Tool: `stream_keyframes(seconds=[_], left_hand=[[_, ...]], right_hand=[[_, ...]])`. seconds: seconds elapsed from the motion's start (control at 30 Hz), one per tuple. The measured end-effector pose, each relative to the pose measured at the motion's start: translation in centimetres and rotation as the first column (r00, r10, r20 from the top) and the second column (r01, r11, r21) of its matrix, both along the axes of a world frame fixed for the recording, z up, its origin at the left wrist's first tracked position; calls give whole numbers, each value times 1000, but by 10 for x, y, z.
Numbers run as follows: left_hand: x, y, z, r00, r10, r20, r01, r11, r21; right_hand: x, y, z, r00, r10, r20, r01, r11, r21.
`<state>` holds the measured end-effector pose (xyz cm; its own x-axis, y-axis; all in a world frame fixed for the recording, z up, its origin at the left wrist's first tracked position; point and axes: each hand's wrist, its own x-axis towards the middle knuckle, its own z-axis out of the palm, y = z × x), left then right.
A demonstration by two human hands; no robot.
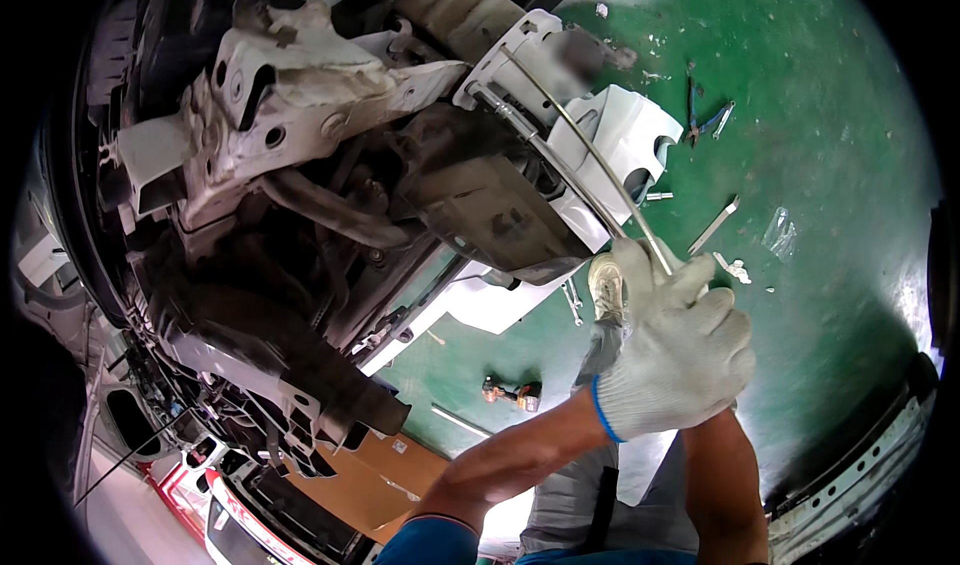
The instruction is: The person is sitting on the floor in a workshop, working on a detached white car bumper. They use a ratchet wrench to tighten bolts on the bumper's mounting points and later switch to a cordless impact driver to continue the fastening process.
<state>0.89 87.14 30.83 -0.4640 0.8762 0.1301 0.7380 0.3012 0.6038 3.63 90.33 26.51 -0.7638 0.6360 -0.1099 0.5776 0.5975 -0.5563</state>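
Observation:
My left hand (672, 355), in a white knit glove with a blue cuff edge, is closed around a thin metal rod (585, 143). A thicker chrome bar (560, 165), like a socket extension, runs close beside the rod into the same grip. Its far end meets a white metal bracket (520, 35) on the stripped vehicle. My right forearm (725, 485) rises behind the left hand, which covers nearly all of my right hand; its fingers are hidden. Left of the bars is a dark, dirty shield panel (490, 215) beneath the vehicle frame (290, 85).
White plastic panels (630, 130) lie beyond the bars. On the green floor are pliers (692, 115), a flat metal tool (715, 225), a clear plastic bag (780, 233), spanners (572, 302) and a cordless power tool (511, 393). Cardboard (370, 485) lies lower left; a metal beam (860, 465) stands lower right.

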Motion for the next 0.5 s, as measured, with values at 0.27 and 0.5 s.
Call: stream_keyframes(seconds=[0.27, 0.5], left_hand=[[0, -12, -21, 979, -185, 88, 166, 969, 184], [0, -19, -20, 969, -183, 165, 136, 955, 265]], right_hand=[[-8, -11, 3, 992, -124, 22, 116, 967, 227], [-3, 1, 13, 990, -140, -1, 139, 986, 90]])
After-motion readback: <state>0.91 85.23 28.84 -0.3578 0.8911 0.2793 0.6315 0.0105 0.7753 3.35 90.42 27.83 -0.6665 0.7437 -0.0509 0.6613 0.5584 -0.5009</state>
